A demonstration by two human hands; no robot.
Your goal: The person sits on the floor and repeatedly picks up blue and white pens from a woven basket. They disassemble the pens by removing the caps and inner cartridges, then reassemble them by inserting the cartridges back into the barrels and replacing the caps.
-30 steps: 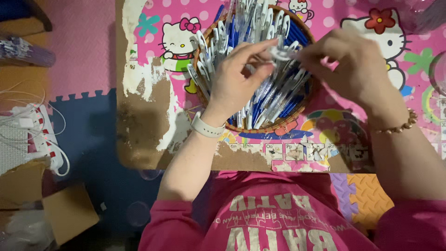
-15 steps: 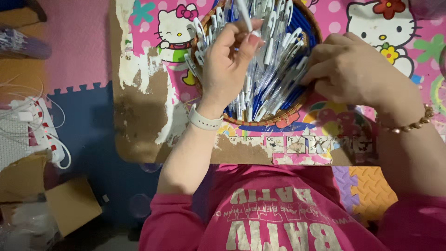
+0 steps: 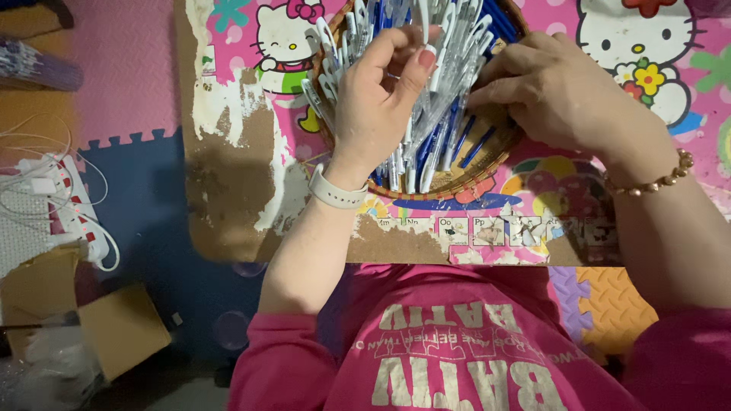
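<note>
A round woven basket [image 3: 487,164] full of white and blue pens [image 3: 426,144] stands on a worn cartoon-printed board [image 3: 228,198] in front of me. My left hand [image 3: 377,99], with a white wristband [image 3: 335,192], hovers over the basket's left half and pinches a white pen [image 3: 423,19] between thumb and fingers. My right hand [image 3: 560,95], wearing a bead bracelet [image 3: 656,183], lies on the basket's right side. Its fingertips are buried among the pens, so what they hold is hidden.
A white power strip [image 3: 72,217] with cables lies on the floor at the left. A cardboard box [image 3: 122,327] sits at the lower left. Blue and pink foam mats [image 3: 152,236] surround the board. My pink shirt [image 3: 457,342] fills the bottom.
One second ago both hands held one pen together above the basket. Since then the right hand dropped into the pens on the right, and the left hand stayed over the basket with a pen.
</note>
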